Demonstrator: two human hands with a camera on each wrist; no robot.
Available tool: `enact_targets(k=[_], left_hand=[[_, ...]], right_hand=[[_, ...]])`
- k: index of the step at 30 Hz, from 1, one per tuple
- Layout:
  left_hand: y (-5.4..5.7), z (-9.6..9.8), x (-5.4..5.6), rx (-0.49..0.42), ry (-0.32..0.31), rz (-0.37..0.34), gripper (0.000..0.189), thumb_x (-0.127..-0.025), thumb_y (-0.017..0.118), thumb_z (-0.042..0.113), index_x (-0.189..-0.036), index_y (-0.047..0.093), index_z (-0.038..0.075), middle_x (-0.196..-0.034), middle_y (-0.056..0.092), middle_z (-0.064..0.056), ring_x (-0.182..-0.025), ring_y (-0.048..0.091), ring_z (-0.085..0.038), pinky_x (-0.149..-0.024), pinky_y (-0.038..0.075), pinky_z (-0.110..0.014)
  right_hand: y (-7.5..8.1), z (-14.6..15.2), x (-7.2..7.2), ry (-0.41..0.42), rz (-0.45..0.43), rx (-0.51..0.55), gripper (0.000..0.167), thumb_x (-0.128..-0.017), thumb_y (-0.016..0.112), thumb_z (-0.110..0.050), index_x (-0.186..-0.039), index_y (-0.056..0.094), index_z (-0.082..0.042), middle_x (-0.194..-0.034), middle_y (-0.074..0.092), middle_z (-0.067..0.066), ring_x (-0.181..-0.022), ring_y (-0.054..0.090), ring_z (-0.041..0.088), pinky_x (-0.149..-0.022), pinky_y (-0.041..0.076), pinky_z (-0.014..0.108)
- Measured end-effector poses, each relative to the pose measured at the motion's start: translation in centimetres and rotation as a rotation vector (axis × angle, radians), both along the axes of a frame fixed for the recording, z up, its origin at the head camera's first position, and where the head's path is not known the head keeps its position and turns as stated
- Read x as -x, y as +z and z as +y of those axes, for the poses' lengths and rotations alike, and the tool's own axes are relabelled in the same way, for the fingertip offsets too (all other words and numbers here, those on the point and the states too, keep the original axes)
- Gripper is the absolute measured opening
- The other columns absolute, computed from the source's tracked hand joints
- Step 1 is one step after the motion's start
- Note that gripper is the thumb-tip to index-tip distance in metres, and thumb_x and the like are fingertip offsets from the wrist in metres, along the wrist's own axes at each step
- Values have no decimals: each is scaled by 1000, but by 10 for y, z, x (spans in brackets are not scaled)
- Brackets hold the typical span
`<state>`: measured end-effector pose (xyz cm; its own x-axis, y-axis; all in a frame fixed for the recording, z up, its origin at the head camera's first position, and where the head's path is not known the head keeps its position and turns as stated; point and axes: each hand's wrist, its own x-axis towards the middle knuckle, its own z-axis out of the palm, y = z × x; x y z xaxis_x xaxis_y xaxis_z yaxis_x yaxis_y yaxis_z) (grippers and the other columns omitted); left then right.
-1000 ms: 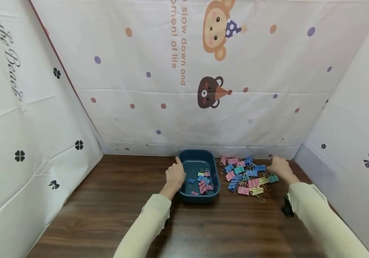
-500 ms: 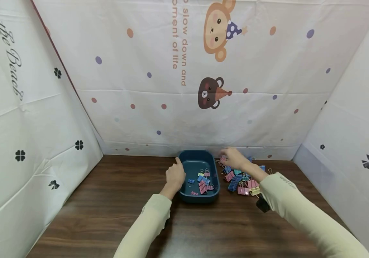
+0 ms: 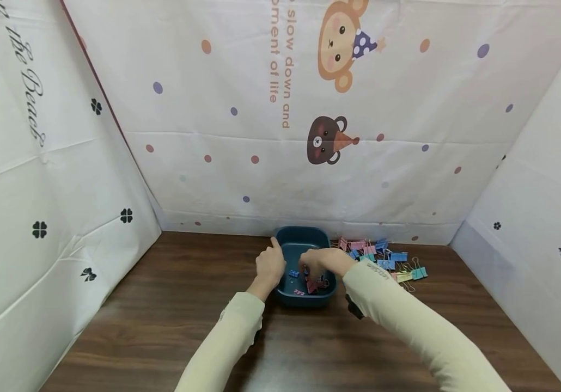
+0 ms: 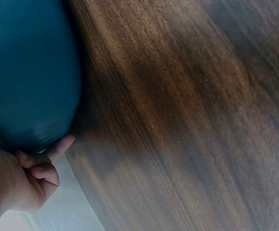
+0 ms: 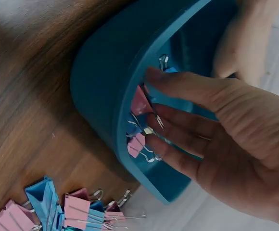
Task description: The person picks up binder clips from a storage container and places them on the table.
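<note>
A dark teal plastic bin [image 3: 305, 301] stands at the back of the table with several small binder clips in it. My left hand [image 3: 270, 267] grips its left rim, thumb side over the edge; in the left wrist view some fingers [image 4: 48, 174] curl against the outer wall. Inside the bin hangs my right hand [image 3: 321, 260], low over the clips. The right wrist view shows its thumb and fingers spread apart, beside a pink binder clip [image 5: 140, 102] and a lighter pink one [image 5: 136, 145]. A small blue clip [image 3: 293, 274] lies near the bin's left side.
Right of the bin lies a loose pile of pink, blue, teal and yellow binder clips [image 3: 398, 257], partly behind my right sleeve. Printed white cloth [image 3: 202, 185] hangs behind and at both sides. The dark wooden table [image 3: 163, 316] extends forward and left.
My right hand has swept left from the far right of the clip pile, across it and down into the bin. The left hand keeps its place on the rim. The head view has shifted slightly.
</note>
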<state>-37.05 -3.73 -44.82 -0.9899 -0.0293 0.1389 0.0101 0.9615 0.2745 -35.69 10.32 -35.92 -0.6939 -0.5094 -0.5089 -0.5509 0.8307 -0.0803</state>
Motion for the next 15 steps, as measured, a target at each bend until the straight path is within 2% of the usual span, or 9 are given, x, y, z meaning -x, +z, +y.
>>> enact_targets(k=[3,7,15], left_hand=[[0,0,-1,0,2,-3,79,-96,72,31,-156,34,-2,-102,75,-18,-66,69,-24,-62,59,-37],[0,0,-1,-9,3,-3,79,-96,72,31,-157,34,-1,-96,74,-17,-62,67,-23,-59,58,-36],[0,0,-1,-2,4,11,79,-96,73,30,-156,35,-2,-95,74,-17,-60,66,-23,-56,56,-36]], right_hand=[[-4,-6,2,-39,6,-70,29,-86,82,-12,-113,76,-17,-110,70,-1,-89,60,11,-86,58,35],[-7,-13,6,-39,9,-138,31,-80,90,-22,-107,74,-19,-104,69,-4,-89,60,12,-86,57,34],[-8,-23,8,-7,23,-218,35,-77,91,-15,-107,71,-17,-102,66,-5,-87,57,11,-86,56,31]])
